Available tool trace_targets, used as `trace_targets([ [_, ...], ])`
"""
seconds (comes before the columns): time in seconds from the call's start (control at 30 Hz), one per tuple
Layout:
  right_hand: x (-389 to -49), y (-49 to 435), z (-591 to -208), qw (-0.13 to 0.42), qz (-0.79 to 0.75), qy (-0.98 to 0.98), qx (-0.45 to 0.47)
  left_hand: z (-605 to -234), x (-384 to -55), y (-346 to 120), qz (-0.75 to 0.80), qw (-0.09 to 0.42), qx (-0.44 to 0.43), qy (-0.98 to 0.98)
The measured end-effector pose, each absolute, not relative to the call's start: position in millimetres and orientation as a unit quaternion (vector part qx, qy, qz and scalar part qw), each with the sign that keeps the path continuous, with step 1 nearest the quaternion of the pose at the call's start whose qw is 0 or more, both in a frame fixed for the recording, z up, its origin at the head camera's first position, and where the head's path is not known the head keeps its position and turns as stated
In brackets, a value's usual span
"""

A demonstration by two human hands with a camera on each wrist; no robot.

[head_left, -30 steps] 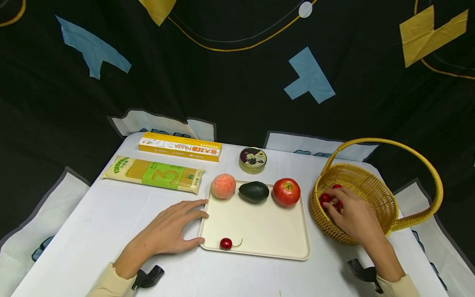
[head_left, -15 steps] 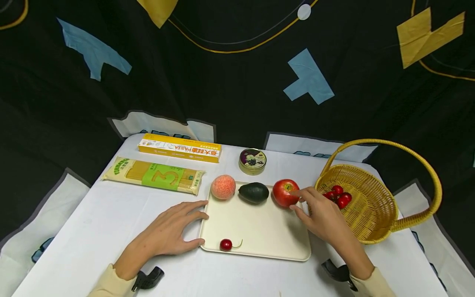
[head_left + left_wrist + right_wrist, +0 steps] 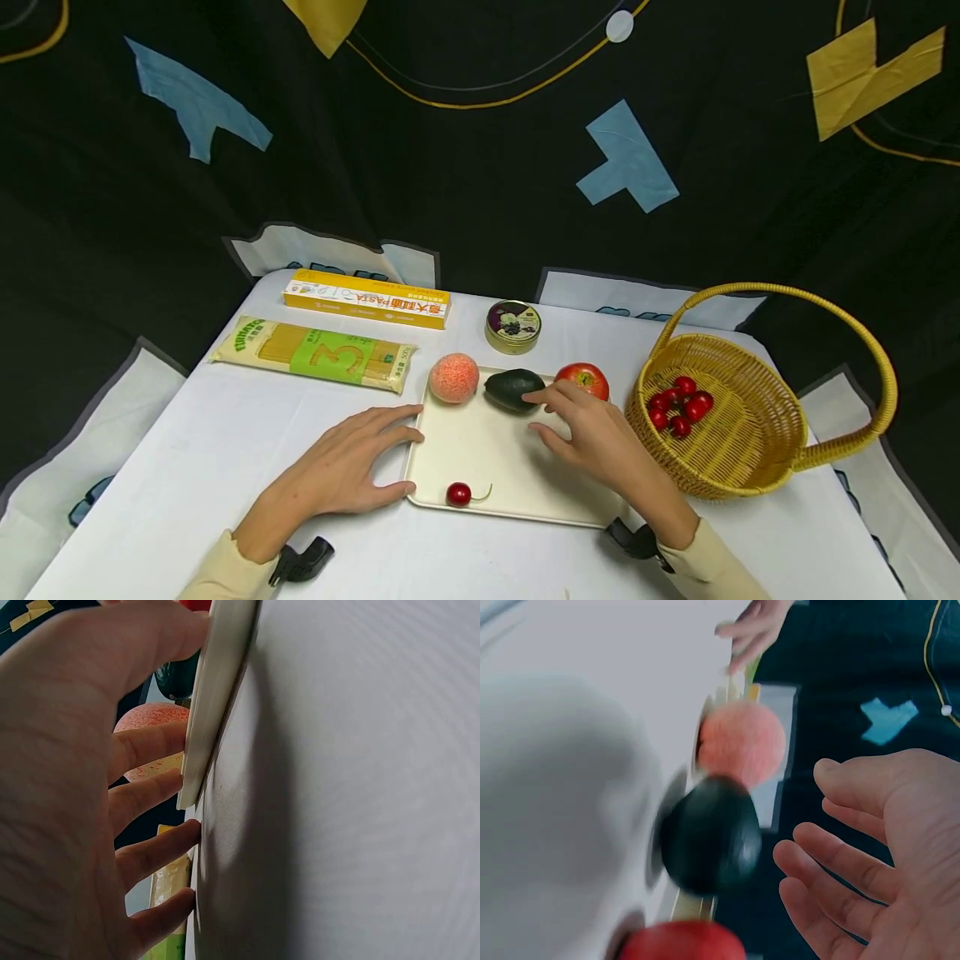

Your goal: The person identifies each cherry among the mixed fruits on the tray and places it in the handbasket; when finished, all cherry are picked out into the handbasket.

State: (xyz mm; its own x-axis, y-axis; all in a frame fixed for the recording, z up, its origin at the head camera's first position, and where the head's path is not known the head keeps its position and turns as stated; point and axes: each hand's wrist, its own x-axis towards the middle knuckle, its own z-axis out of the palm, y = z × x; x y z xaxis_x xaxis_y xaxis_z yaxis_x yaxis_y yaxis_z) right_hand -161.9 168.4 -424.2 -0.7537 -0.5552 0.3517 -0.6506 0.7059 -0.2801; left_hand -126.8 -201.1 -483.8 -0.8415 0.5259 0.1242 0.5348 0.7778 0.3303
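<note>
A cream tray [image 3: 517, 467] bears a peach [image 3: 453, 378], a dark green avocado [image 3: 513, 390] and a red apple [image 3: 584, 381] along its far edge, plus one cherry [image 3: 458, 494] with a stem near its front left corner. My left hand [image 3: 337, 462] rests at the tray's left edge, fingertips and thumb touching the rim [image 3: 217, 690]. Over the tray's right half hovers my right hand [image 3: 592, 429], fingers spread loosely and holding nothing. In the head view its fingertips overlap the avocado's right end; the right wrist view shows the avocado [image 3: 711, 836] a little way off the fingers.
At right stands a yellow wicker basket [image 3: 757, 442] with a tall arched handle and several cherries [image 3: 678, 404] inside. Behind the tray sit a round tin [image 3: 513, 327], a yellow pasta box [image 3: 366, 298] and a bag of noodles [image 3: 315, 353]. A black curtain hangs behind the table.
My right hand has left the cherries in the basket and moved left past the apple, over the tray towards the avocado. My left hand stays at the tray's edge.
</note>
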Motion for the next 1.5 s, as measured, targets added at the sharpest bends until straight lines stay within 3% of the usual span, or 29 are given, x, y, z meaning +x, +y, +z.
trace_targets([
  [0.33,-153.3,122.2,-432.8,0.055,0.213,-0.888,0.405,-483.1,-130.1,-200.7,-0.179,0.020,-0.286,-0.941],
  [0.8,-138.5,97.0,-442.9,-0.041,0.161,-0.868,0.468,-481.5,-127.9,-200.0,-0.180,0.009,-0.276,-0.944],
  [1.17,-136.9,99.2,-448.1,-0.066,0.141,-0.870,0.467,-482.3,-126.4,-199.7,-0.177,0.008,-0.274,-0.945],
  [1.5,-138.8,113.9,-444.8,-0.049,0.151,-0.883,0.442,-481.9,-127.2,-200.2,-0.175,0.007,-0.277,-0.945],
])
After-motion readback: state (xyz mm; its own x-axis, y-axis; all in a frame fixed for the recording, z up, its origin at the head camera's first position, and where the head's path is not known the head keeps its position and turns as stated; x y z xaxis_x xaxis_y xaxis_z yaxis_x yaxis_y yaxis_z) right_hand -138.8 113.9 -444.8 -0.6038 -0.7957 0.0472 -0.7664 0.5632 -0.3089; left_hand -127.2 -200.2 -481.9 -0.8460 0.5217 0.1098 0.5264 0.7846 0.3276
